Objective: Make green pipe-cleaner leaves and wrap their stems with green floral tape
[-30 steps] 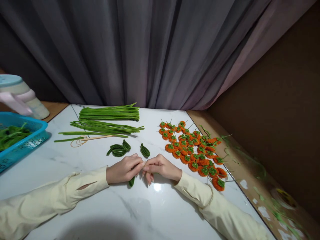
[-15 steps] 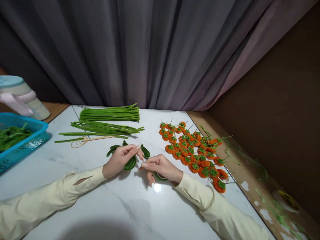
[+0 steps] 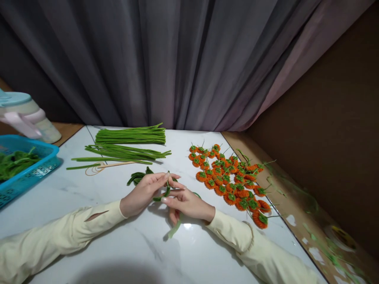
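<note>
My left hand [image 3: 145, 194] is closed, its thumb and fingers pinching the upper end of a dark green pipe-cleaner piece [image 3: 167, 191]. My right hand [image 3: 191, 203] meets it fingertip to fingertip, its thumb at the lower end of that piece. From beneath the right hand a pale green strip of tape [image 3: 174, 230] hangs down, apparently held in its curled fingers. More dark green bent pipe-cleaner pieces [image 3: 136, 177] lie just behind my left hand, partly hidden by it. Behind the right hand shows a thin green curved edge [image 3: 197, 195], mostly covered.
Bright green pipe cleaners [image 3: 130, 136] lie in bundles at the back, with a thin wooden stick [image 3: 117, 164] before them. Many orange-and-green persimmon-like pieces [image 3: 220, 179] cover the right side. A blue basket [image 3: 44, 157] and a lidded cup [image 3: 44, 126] stand left; scraps [image 3: 316, 254] lie right.
My hands have come together. A dark green pipe-cleaner piece now shows raised between them, and the pale green strip has come into sight below my right hand.
</note>
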A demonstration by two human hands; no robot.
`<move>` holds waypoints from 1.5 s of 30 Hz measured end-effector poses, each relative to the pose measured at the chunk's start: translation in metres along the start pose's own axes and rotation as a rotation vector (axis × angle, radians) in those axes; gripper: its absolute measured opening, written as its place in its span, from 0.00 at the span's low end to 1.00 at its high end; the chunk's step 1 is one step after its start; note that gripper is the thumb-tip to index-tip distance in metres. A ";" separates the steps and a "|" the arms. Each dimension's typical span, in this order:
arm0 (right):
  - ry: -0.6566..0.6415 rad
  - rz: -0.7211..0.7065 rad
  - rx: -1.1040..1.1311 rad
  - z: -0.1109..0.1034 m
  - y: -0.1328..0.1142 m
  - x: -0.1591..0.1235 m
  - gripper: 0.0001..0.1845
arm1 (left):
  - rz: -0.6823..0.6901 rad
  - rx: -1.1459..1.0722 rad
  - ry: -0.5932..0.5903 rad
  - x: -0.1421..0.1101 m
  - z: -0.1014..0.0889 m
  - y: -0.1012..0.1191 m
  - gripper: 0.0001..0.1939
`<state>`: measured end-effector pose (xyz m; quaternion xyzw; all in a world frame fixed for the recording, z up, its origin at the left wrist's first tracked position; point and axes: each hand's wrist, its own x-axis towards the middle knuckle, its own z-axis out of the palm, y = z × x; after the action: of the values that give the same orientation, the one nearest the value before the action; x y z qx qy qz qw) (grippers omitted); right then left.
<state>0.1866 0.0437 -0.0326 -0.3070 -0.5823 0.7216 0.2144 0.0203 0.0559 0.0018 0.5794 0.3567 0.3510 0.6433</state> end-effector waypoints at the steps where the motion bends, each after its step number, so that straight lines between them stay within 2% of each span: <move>1: -0.004 -0.012 0.022 0.000 0.001 0.000 0.27 | -0.026 -0.033 -0.023 0.000 0.001 0.000 0.20; 4: 0.008 -0.044 0.042 -0.001 0.002 0.000 0.28 | -0.057 -0.061 -0.030 0.001 0.002 -0.001 0.20; 8: 0.111 -0.052 -0.013 0.001 0.003 -0.002 0.18 | 0.013 0.039 0.035 0.001 0.005 -0.008 0.19; 11: 0.168 -0.064 -0.074 0.004 0.004 -0.004 0.23 | 0.046 0.165 0.117 -0.002 0.008 -0.012 0.19; 14: 0.190 -0.099 -0.099 0.006 0.002 -0.004 0.26 | 0.042 0.186 0.172 -0.003 0.010 -0.011 0.19; 18: 0.218 -0.113 -0.082 0.007 -0.001 -0.005 0.27 | 0.058 0.233 0.119 0.001 0.005 -0.002 0.16; 20: 0.215 -0.091 -0.049 0.007 -0.001 -0.005 0.24 | 0.090 0.322 0.091 0.005 -0.002 0.006 0.19; 22: 0.201 -0.084 -0.018 0.006 -0.001 -0.006 0.23 | 0.186 0.441 0.076 0.008 -0.013 0.014 0.22; 24: 0.190 -0.090 -0.003 0.005 -0.001 -0.006 0.24 | 0.411 0.605 0.049 0.010 -0.027 0.021 0.17; 26: 0.174 -0.100 0.006 0.004 -0.002 -0.006 0.25 | 0.617 0.804 -0.075 0.012 -0.041 0.026 0.11; 28: 0.154 -0.108 0.013 0.003 -0.004 -0.007 0.26 | 0.692 0.928 -0.189 0.013 -0.049 0.026 0.09; 31: 0.124 -0.126 0.017 0.001 -0.006 -0.008 0.27 | 0.680 0.962 -0.250 0.015 -0.053 0.021 0.10; 39: 0.006 -0.132 -0.003 -0.004 -0.003 -0.008 0.24 | 0.635 0.797 -0.210 0.018 -0.045 0.001 0.14; 45: 0.015 -0.165 -0.045 -0.003 -0.004 -0.009 0.26 | 0.504 0.793 -0.292 0.015 -0.040 0.001 0.11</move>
<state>0.1950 0.0403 -0.0270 -0.2682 -0.6201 0.6857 0.2708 -0.0071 0.0887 -0.0011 0.8912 0.2176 0.2478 0.3114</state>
